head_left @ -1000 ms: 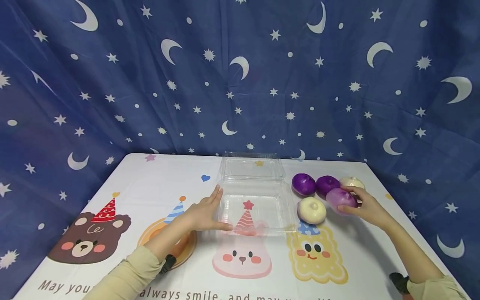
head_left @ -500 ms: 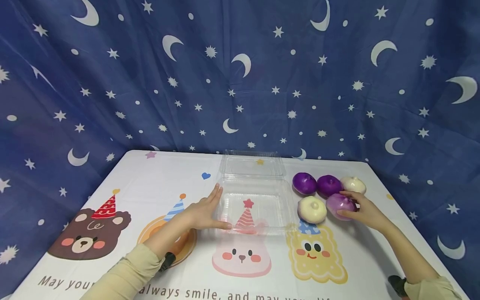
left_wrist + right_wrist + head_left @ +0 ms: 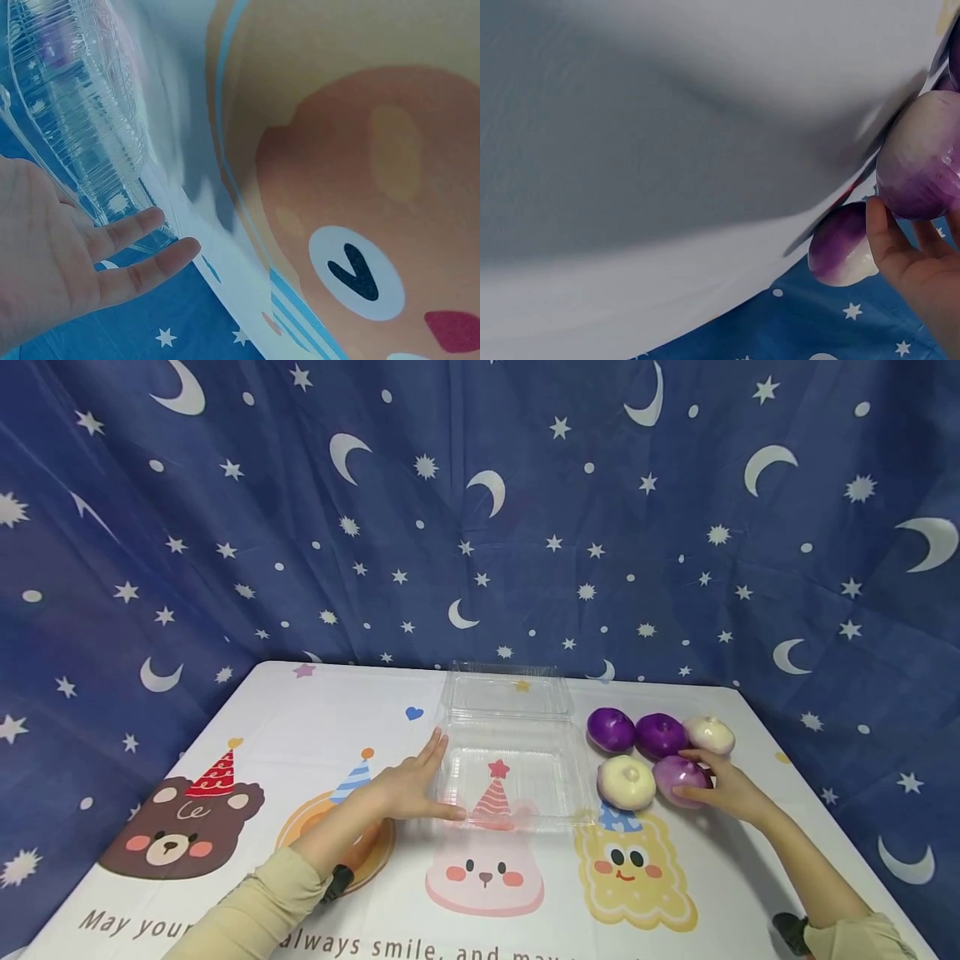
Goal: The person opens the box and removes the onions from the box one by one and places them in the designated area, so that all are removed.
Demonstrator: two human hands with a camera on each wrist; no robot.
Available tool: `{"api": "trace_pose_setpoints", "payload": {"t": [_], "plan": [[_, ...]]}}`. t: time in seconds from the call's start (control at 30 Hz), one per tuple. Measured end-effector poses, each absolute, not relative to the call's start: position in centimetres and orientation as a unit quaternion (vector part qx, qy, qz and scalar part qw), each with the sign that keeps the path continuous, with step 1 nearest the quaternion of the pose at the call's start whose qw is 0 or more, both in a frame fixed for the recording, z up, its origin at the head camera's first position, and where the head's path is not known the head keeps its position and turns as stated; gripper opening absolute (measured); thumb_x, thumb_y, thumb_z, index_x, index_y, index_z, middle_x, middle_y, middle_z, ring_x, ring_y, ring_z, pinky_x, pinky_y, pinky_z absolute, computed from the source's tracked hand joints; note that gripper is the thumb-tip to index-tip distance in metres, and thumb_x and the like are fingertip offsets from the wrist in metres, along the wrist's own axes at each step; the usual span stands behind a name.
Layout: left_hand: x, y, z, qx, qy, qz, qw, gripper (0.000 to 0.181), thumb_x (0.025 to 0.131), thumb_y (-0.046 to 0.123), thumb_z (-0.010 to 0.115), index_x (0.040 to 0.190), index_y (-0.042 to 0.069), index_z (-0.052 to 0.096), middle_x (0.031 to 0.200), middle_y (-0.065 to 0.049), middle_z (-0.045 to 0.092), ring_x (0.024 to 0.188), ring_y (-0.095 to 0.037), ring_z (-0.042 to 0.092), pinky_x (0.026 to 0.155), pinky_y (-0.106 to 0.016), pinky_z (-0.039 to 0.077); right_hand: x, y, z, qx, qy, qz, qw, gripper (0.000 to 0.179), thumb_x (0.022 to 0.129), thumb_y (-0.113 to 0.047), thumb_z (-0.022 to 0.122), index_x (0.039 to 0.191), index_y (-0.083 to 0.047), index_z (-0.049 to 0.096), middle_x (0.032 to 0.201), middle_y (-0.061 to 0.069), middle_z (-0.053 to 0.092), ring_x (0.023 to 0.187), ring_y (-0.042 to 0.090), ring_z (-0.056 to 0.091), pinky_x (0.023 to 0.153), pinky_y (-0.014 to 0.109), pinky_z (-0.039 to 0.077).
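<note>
On the table at right, my right hand [image 3: 731, 787] has its thumb and fingers around a round purple-and-white turnip [image 3: 673, 782]. Part of that turnip is hidden behind the fingers; the right wrist view shows its pale top and purple lower side. Close around it are a cream-topped turnip [image 3: 626, 782], two dark purple turnips [image 3: 611, 730] and a whitish turnip [image 3: 709, 736]. My left hand [image 3: 405, 787] touches the left side of a clear plastic clamshell box [image 3: 517, 735], its fingers straight and spread. The box's lid [image 3: 506, 695] lies folded back, away from me.
A white tablecloth [image 3: 315, 727] with printed cartoon animals covers the table. Behind its far edge hangs a dark blue curtain [image 3: 420, 627] with moons and stars. The turnips sit right beside the box's right side.
My right hand has brought the turnip it holds down and slightly nearer to me, beside the cream-topped one. My left hand has stayed at the box.
</note>
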State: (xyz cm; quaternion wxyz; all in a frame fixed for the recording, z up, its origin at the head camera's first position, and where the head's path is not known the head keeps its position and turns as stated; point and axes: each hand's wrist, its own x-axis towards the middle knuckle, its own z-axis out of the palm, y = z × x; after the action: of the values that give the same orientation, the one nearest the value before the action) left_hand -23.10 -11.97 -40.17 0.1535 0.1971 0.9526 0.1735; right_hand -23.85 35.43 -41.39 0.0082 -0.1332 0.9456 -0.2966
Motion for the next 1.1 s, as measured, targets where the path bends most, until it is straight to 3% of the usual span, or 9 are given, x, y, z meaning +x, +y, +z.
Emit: {"api": "trace_pose_setpoints", "payload": {"t": [0.63, 1.1], "plan": [[-23.0, -12.08, -40.24, 0.201, 0.951, 0.178, 0.155, 0.118, 0.073, 0.069, 0.063, 0.152, 0.006, 0.002, 0.16, -0.009, -0.007, 0.133, -0.043, 0.038, 0.092, -0.061, 0.044, -24.2, 35.07, -41.54, -0.156, 0.944, -0.289, -0.008, 0.061, 0.077, -0.011, 0.074, 0.123, 0.016, 0.045, 0.124, 0.043, 0.045, 0.111, 0.058, 0.046, 0.092, 0.066, 0.038], [-23.17, -11.92, -40.4, 0.204, 0.949, 0.183, 0.155, 0.119, 0.072, 0.07, 0.063, 0.152, 0.007, 0.001, 0.16, -0.009, -0.007, 0.133, -0.044, 0.037, 0.091, -0.059, 0.046, -23.98, 35.2, -41.53, -0.18, 0.945, -0.273, -0.025, 0.068, 0.07, -0.009, 0.08, 0.122, 0.018, 0.046, 0.122, 0.041, 0.048, 0.113, 0.055, 0.047, 0.092, 0.064, 0.037]]}}
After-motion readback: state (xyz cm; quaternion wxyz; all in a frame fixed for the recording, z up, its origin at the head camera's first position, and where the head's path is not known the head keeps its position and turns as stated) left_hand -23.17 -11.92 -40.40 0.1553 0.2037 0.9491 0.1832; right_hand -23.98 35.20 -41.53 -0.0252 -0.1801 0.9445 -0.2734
